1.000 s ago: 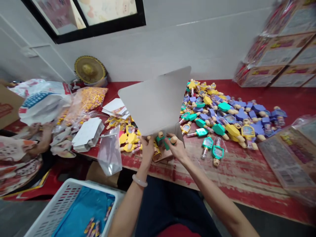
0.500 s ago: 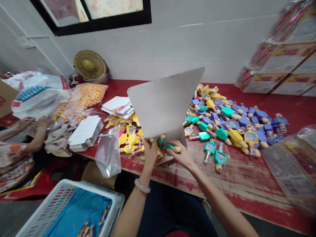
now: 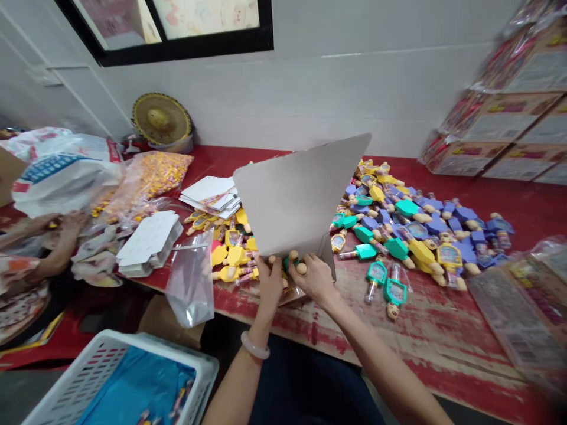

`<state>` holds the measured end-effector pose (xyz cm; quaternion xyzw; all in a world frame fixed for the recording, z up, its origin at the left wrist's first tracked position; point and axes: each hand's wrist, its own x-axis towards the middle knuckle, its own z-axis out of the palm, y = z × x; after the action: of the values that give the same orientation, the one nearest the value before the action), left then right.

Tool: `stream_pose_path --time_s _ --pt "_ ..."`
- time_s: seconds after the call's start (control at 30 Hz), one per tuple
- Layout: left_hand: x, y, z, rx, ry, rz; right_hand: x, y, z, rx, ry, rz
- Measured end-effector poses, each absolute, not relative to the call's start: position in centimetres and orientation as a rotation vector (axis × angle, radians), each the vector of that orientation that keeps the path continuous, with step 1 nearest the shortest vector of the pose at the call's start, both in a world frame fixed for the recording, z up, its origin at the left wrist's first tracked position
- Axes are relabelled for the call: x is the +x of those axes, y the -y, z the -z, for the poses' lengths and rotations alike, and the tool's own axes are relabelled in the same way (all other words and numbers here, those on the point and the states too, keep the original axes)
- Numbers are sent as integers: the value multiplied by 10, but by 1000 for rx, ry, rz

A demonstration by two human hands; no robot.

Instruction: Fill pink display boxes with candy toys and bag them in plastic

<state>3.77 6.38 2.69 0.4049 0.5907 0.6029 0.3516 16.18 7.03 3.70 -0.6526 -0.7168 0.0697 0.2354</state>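
A cardboard box stands at the table's front edge, its tall grey-white flap raised. My left hand is closed at the box's left side, its fingertips beside a toy's round beige head. Inside the box, my right hand is closed around a toy with a round beige head; its body is hidden by the fingers. Another beige head, with a bit of green, shows between my hands. Most of the box's inside is hidden.
Yellow, green and purple toys are heaped to the right, yellow ones to the left. White card stacks, a clear bag and a white basket lie leftward. Packed boxes stand right. Another person's hands work at far left.
My right hand has moved left and lower into the box with the toy, covering its green body. The flap has tilted slightly. My left hand has stayed at the box's left side.
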Motion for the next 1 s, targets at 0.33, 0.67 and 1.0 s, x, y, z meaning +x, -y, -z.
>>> stream_pose_path --time_s 0.33,0.67,1.0 --pt "38 -65 -27 1031 -1552 -1568 168 -40 -22 -1624 1950 -178" --pt "38 -65 -25 1045 -1572 -1550 176 -34 -2 -1492 1820 -217" --pt "36 -69 -26 1017 -1507 -1556 132 -77 -19 -1965 1817 -612"
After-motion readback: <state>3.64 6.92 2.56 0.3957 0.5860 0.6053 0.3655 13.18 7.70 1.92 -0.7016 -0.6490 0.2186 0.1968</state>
